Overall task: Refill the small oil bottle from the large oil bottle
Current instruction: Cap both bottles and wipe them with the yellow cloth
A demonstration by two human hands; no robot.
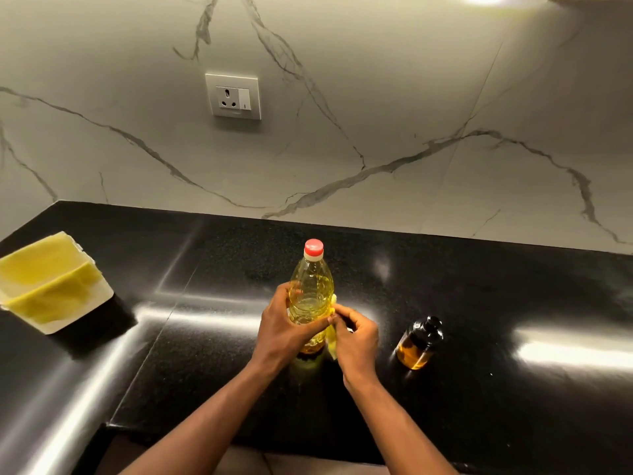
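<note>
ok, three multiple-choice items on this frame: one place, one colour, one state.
1. The small amber glass bottle with the black top stands where, relative to the large clear plastic oil bottle? A) to its right B) to its left C) behind it
2. The large bottle's cap is A) black B) red C) green
3. That cap is A) lying on the counter B) on the bottle C) in the right hand
1 A: it stands right of it on the black counter. 2 B: plainly red. 3 B: it sits on the neck; left hand grips the body, right hand pinches a yellow strip.
</note>
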